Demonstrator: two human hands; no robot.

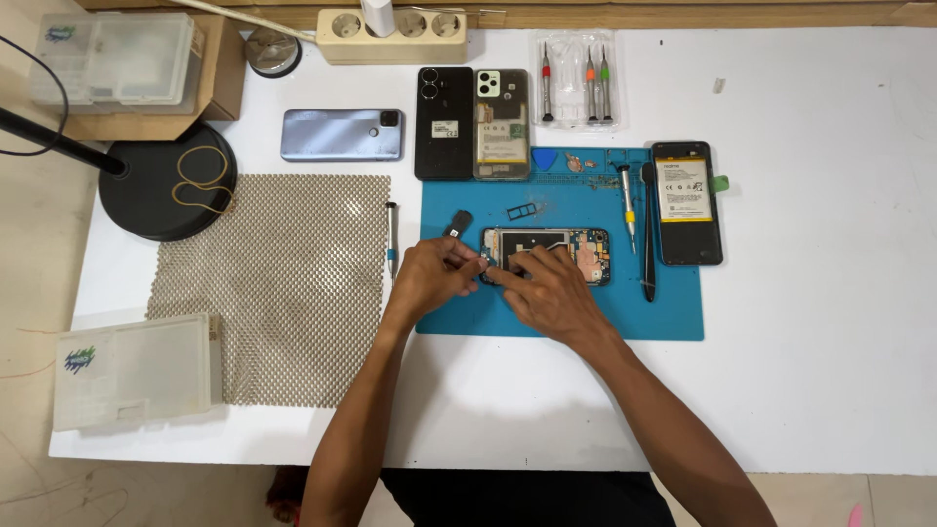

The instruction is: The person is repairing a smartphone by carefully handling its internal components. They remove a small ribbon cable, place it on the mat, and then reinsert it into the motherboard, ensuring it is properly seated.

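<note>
Head view has us looking straight down at the opened phone, lying on the blue mat with its long axis running left to right across the bench, so crosswise to our forearms. Both hands are right on it: our left hand comes in at the phone's left short end, fingers curled together and pinching something small at that edge, though we can't tell what exactly. Our right hand sits on the near long edge, fingers pressed down on the lower left part of the frame, pinning it flat. So the phone is just ahead of both hands, with the left one nearer the end and the right one covering more of the body. A small dark part lies just beyond the left hand, and a screwdriver and black spudger sit to the phone's right, running front to back.
</note>
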